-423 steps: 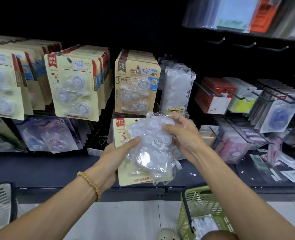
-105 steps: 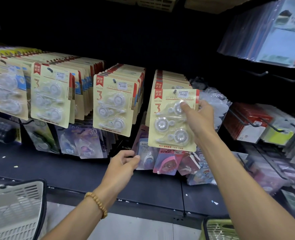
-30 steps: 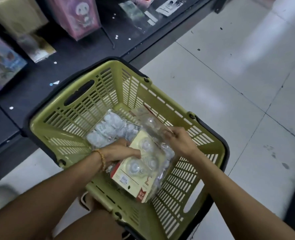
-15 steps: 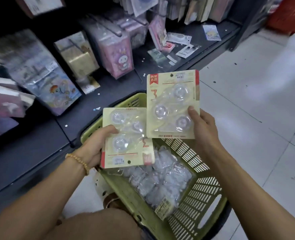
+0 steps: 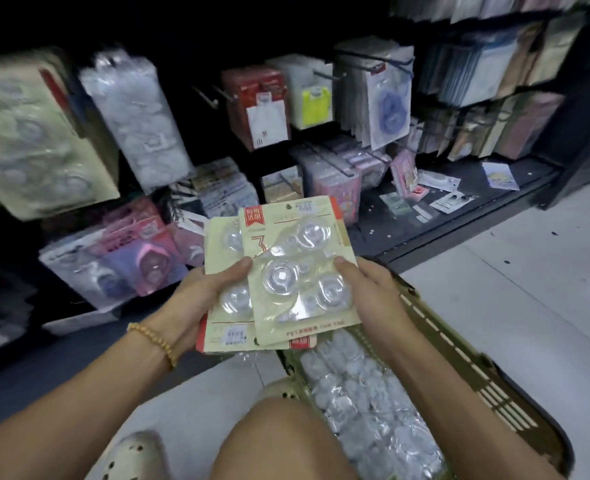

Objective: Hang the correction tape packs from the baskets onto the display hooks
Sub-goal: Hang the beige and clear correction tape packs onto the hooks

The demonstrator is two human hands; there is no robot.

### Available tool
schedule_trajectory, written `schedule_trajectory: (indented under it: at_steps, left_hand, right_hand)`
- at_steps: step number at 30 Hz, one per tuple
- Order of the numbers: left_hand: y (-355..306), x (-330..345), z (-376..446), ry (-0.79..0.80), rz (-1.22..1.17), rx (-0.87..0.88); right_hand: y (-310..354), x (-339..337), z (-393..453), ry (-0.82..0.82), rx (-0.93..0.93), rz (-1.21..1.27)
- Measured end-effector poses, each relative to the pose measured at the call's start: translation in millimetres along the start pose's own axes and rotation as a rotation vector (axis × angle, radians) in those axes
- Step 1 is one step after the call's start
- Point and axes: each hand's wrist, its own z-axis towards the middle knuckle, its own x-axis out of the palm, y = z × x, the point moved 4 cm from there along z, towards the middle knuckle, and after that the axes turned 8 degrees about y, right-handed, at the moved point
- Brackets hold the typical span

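packs (image 5: 297,271) between both thumbs, seemingly two

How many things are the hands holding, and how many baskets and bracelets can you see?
Correction tape packs held in the hands: 2, a front pack and a back pack
Green baskets: 1
Bead bracelets: 1
Total: 4
The left hand and right hand both grip the packs.

Bare arms; amber bead bracelet (image 5: 155,341); cream perforated clog (image 5: 127,455).
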Motion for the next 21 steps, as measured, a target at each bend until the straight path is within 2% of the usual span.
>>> schedule_trajectory:
  at_steps: [10,15,21]
  left_hand:
    - [-32,-86,-75,-0.269,-0.062,0.173]
    - [-36,-122,-99,-0.320,-0.106,0.221]
    - [-41,-175,-121,-0.460,-0.134,0.309]
  right_hand:
    - [43,112,23,0.273,-0.089,-0.277]
    - [63,174,37,0.469,-0.066,-0.175]
    - [105,235,45,0.347,-0.324,-0.205]
